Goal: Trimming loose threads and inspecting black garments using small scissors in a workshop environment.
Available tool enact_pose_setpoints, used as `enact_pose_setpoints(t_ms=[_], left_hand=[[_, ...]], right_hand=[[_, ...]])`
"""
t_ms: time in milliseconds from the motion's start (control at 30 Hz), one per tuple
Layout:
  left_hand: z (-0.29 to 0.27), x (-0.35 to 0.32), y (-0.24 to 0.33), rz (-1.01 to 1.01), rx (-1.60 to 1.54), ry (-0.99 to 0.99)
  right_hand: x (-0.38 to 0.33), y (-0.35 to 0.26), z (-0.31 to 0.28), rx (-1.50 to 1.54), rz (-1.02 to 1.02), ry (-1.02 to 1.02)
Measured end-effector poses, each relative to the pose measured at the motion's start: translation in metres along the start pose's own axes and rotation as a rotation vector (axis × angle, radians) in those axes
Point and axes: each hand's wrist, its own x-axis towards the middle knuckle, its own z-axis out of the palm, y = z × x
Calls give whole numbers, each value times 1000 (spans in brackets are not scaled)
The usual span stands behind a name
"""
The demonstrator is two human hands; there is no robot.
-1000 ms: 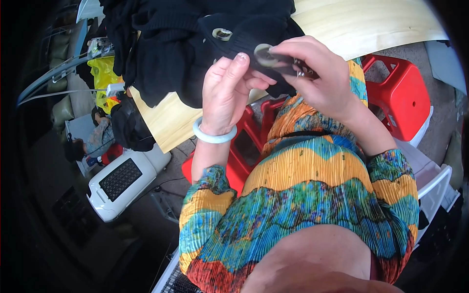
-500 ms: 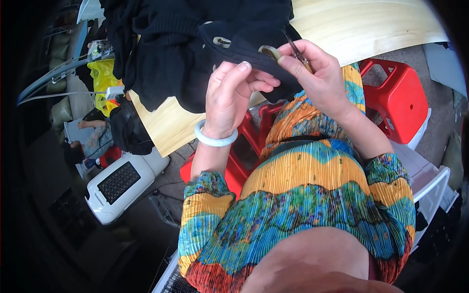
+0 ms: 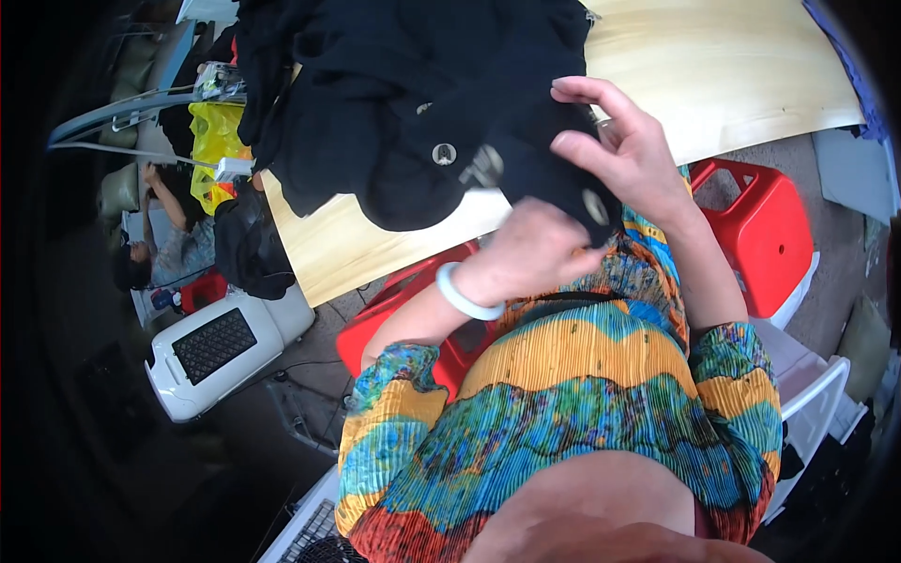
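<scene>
A black knitted garment (image 3: 375, 141) with a row of buttons lies over the table and hangs off its near edge toward me. One round button (image 3: 444, 154) shows sharply on it; another button (image 3: 595, 207), close to my hands, is blurred. My left hand (image 3: 540, 246), a pale bangle at its wrist, is closed at the garment's near edge, its fingers smeared by motion. Above and right of it, my right hand (image 3: 627, 155) has thumb and forefinger apart beside the cloth. What look like small snips (image 3: 606, 129) sit within its curled fingers, mostly hidden.
The pale wooden table (image 3: 713, 75) runs across the far side. Red plastic stools (image 3: 765, 239) stand at right and beneath my left arm. To the left are a white-grey appliance (image 3: 221, 352), a yellow bag (image 3: 214, 150) and another person (image 3: 174, 244).
My left hand has moved right and down to the garment's near edge. My right thumb and forefinger have parted from a button, and the garment's buttoned edge has swung down.
</scene>
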Motion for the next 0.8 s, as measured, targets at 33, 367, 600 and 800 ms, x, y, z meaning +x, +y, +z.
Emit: enact_pose_setpoints(t_ms=[33,367,600,800], left_hand=[[14,0,4,-12,39,-68],[-30,-15,-9,-17,-175,309],[-96,-10,-93,-237,844,464],[-106,35,-103,-318,873,451]], right_hand=[[1,7,4,-112,-78,-7],[-14,43,-18,-312,74,-174],[-31,-8,-62,474,-82,65],[-39,-23,-78,419,-40,108]])
